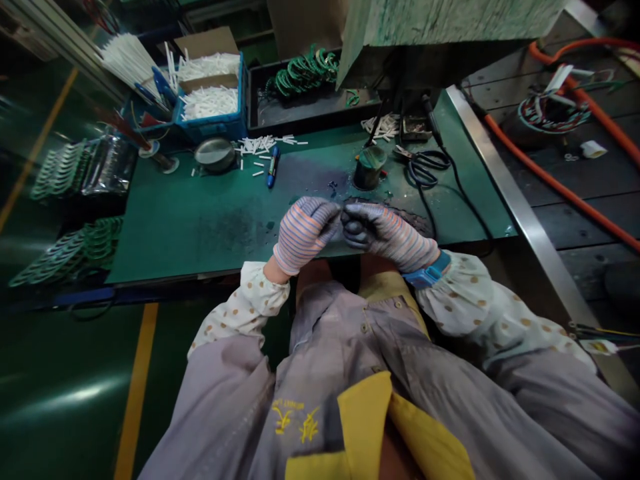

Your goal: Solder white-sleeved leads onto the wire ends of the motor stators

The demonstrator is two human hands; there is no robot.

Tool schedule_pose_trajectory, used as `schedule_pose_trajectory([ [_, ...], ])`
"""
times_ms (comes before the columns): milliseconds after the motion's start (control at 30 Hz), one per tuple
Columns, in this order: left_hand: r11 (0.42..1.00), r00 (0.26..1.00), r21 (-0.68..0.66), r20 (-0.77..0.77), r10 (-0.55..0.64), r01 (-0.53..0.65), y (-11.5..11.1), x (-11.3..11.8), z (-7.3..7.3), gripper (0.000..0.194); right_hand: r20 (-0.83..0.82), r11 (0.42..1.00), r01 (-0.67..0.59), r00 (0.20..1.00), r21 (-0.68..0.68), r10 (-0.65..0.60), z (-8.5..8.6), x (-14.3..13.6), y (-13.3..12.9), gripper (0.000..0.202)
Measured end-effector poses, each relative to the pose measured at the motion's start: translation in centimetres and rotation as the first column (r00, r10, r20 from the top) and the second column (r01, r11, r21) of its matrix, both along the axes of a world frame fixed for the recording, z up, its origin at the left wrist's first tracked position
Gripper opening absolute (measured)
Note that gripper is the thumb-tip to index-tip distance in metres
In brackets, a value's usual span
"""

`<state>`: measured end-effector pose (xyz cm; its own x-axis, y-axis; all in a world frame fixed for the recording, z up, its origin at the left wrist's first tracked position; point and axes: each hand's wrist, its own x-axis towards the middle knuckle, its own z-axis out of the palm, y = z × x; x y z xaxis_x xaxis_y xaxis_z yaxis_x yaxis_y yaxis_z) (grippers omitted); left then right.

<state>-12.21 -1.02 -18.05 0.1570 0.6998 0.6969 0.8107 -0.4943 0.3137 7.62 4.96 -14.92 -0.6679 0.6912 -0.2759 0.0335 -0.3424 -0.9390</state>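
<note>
My left hand (307,232), in a striped glove, is closed over the front edge of the green mat (170,220). Facing it, almost touching at the fingertips, my right hand (383,230) has its darkened glove fingers curled together. Whatever is pinched between the fingers is too small to make out. Beyond my right hand stands a small dark cup (369,168). A blue marker (273,167) lies past my left hand, beside scattered white tubes (257,145).
Blue bins (213,117) of white tubes and a black tray (300,120) with green rings line the back. A cabled iron (431,120) and coiled cable (427,167) lie right. Green ring bundles (65,170) sit left; an orange hose (540,177) runs far right.
</note>
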Motion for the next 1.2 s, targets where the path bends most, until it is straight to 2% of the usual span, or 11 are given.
schedule_pose_trajectory([
  [67, 0.999, 0.988, -0.037, 0.153, 0.032, -0.026, 0.1, -0.2, 0.1, 0.017, 0.072, 0.924, 0.046, 0.994, 0.380, -0.079, -0.1, 0.3, 0.2, 0.056],
  [133, 0.993, 0.952, -0.113, 0.300, 0.056, -0.023, 0.3, -0.2, 0.3, 0.012, 0.201, 0.647, -0.049, 0.966, 0.761, -0.164, -0.2, 0.6, 0.7, 0.053],
  [233, 0.978, 0.912, -0.208, 0.406, 0.056, 0.032, 0.5, 0.1, 0.3, 0.010, 0.381, 0.326, -0.288, 0.884, 0.900, -0.270, -0.4, 0.4, 1.6, 0.035],
  [300, 0.975, 0.906, -0.216, 0.421, 0.039, 0.059, 0.4, 0.3, 0.1, 0.010, 0.387, 0.352, -0.275, 0.871, 0.895, -0.303, -0.3, 0.0, 1.6, 0.026],
  [367, 0.984, 0.932, -0.169, 0.362, 0.010, 0.055, 0.1, 0.1, -0.2, 0.012, 0.320, 0.601, -0.129, 0.921, 0.789, -0.222, -0.2, -0.6, 1.0, 0.029],
  [467, 0.998, 0.994, -0.040, 0.103, -0.042, 0.047, -0.5, -0.9, -0.7, 0.018, 0.094, 0.985, -0.044, 0.995, 0.165, 0.028, -0.3, -1.2, -0.5, 0.051],
  [533, 0.997, 0.995, -0.001, -0.076, -0.071, 0.071, -0.8, -2.0, -1.1, 0.023, -0.040, 0.984, -0.114, 0.993, -0.133, 0.110, -0.8, -1.3, -0.9, 0.060],
  [633, 1.000, 0.996, -0.016, -0.085, -0.015, 0.013, -0.7, -3.6, -1.6, 0.022, 0.044, 0.986, -0.129, 0.991, 0.106, 0.125, -2.4, -1.4, 1.0, 0.056],
  [767, 0.973, 0.928, -0.149, 0.304, 0.217, -0.178, 0.3, -4.8, -2.7, 0.013, 0.500, 0.602, -0.326, 0.855, 0.729, -0.142, -4.1, -2.9, 7.5, 0.042],
  [867, 0.946, 0.801, -0.270, 0.519, 0.299, -0.179, 1.3, -5.4, -4.2, 0.014, 0.729, 0.354, -0.639, 0.629, 0.683, -0.270, -4.5, -5.2, 11.7, 0.044],
  [1200, 0.860, 0.684, -0.502, 0.595, 0.421, -0.092, 3.1, -6.9, -5.3, 0.014, 0.889, 0.133, -0.893, 0.394, 0.431, -0.233, -4.1, -7.3, 13.4, 0.034],
])
